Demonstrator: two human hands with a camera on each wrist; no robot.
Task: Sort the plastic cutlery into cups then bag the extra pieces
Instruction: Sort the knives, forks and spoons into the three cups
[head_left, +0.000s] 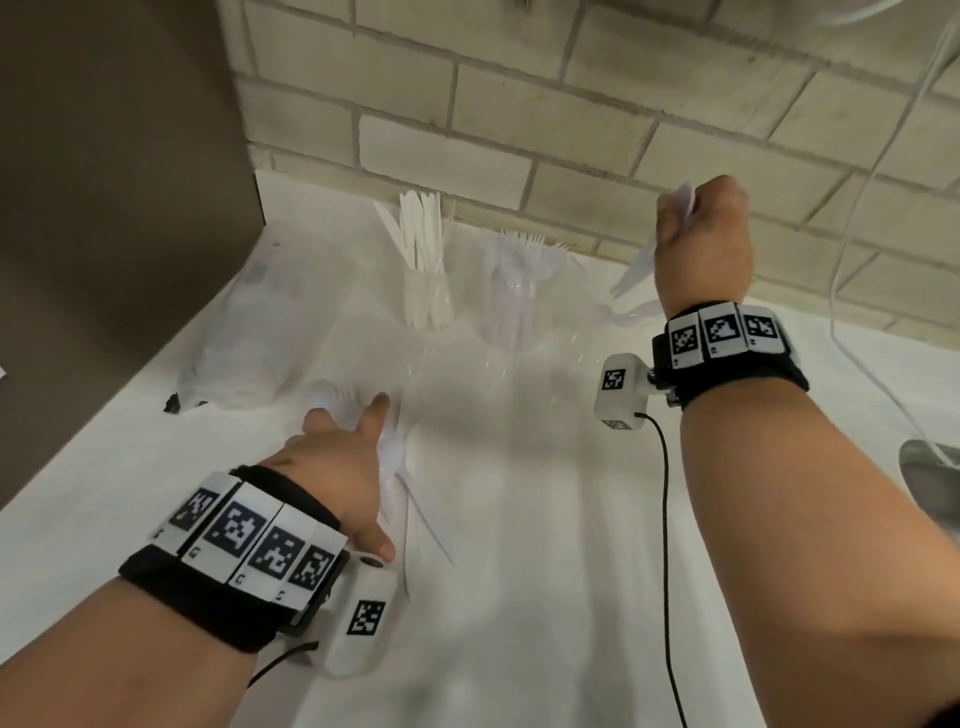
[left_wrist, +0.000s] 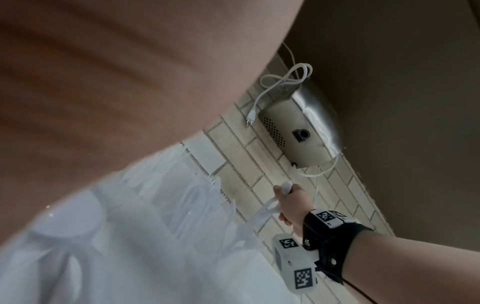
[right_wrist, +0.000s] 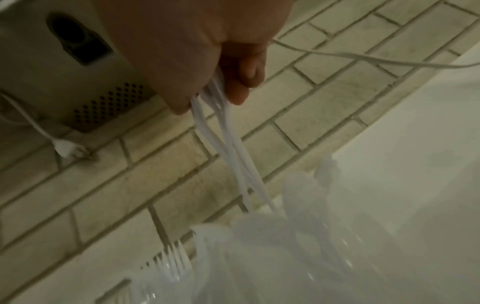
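Two clear cups stand by the tiled wall: one holds white knives (head_left: 426, 260), the other white forks (head_left: 519, 280). My right hand (head_left: 701, 244) is raised to the right of the fork cup and grips a bundle of white cutlery (head_left: 636, 267) by the handles; its lower ends hang toward the counter. The right wrist view shows those handles (right_wrist: 228, 139) pinched between thumb and fingers above blurred clear plastic and fork tines (right_wrist: 172, 261). My left hand (head_left: 337, 467) lies spread on loose white cutlery (head_left: 415, 493) at the front left. Its palm (left_wrist: 103, 82) fills the left wrist view.
A crumpled clear plastic bag (head_left: 244, 338) lies at the left of the white counter (head_left: 519, 571). A brown panel (head_left: 104, 208) closes the left side. A metal appliance (left_wrist: 298, 131) hangs on the wall with a white cord (head_left: 852, 291) trailing down at the right.
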